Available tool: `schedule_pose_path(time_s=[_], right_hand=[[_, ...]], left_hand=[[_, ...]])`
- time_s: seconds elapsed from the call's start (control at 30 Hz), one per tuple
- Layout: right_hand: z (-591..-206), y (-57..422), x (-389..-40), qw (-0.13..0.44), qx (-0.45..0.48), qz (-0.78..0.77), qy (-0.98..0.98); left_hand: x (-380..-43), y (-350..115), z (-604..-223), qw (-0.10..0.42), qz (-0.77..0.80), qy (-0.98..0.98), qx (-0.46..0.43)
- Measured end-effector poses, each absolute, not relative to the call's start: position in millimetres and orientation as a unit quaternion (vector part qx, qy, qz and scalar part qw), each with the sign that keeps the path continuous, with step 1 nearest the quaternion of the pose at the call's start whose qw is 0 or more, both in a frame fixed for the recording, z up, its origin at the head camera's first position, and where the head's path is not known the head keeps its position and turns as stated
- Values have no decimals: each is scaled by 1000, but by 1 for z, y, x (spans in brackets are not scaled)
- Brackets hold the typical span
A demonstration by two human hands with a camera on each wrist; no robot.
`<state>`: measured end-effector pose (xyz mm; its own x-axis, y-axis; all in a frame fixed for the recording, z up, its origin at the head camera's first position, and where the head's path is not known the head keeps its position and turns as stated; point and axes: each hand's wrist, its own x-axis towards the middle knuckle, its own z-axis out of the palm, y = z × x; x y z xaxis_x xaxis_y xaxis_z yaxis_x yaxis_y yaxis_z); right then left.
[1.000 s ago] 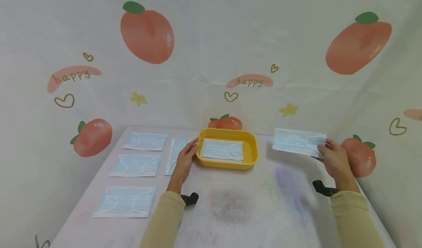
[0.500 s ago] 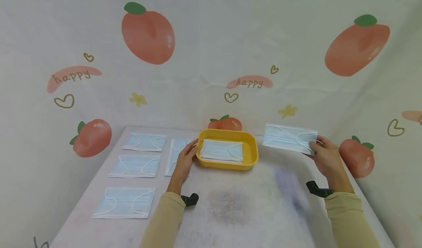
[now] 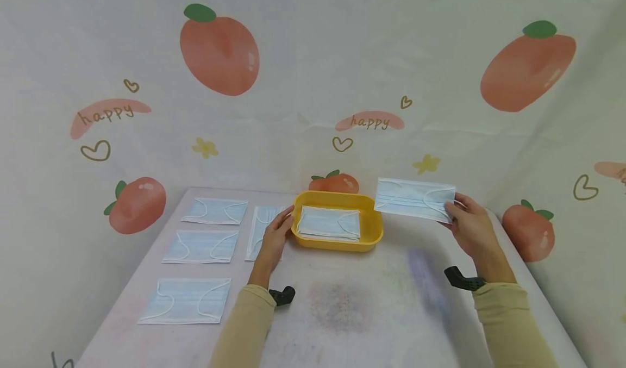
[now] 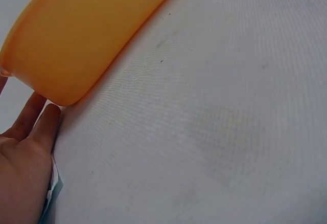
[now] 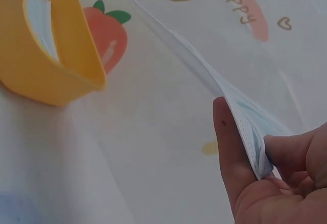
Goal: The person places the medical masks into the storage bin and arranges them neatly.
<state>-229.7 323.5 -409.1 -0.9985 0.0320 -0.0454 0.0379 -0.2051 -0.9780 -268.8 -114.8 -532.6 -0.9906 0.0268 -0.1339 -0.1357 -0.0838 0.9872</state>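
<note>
My right hand pinches a light blue face mask by its right edge, thumb on one side and fingers on the other. Held up off the table, the mask overlaps the right rim of the yellow tray in the head view. The right wrist view shows the mask nearly edge-on, apart from the tray. Several flat masks lie stacked inside the tray. At the tray's left end, my left hand rests its extended fingers against the outer wall; the left wrist view has the fingers beside the tray's lower corner.
Along the table's left side lie separate masks: one at the back, one midway, one in front. Another upright-turned mask lies partly under my left hand. A printed cloth hangs behind the table.
My right hand has carried the mask leftward and slightly up, from right of the tray to its right rim. The left hand and the tray have stayed put.
</note>
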Motion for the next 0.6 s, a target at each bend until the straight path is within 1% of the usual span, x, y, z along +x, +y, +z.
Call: schedule_pose_path(time_s=[0.6], right_hand=[[-401, 287, -229, 40, 15, -770, 637]], left_hand=[[-267, -114, -530, 59, 728, 682, -43]])
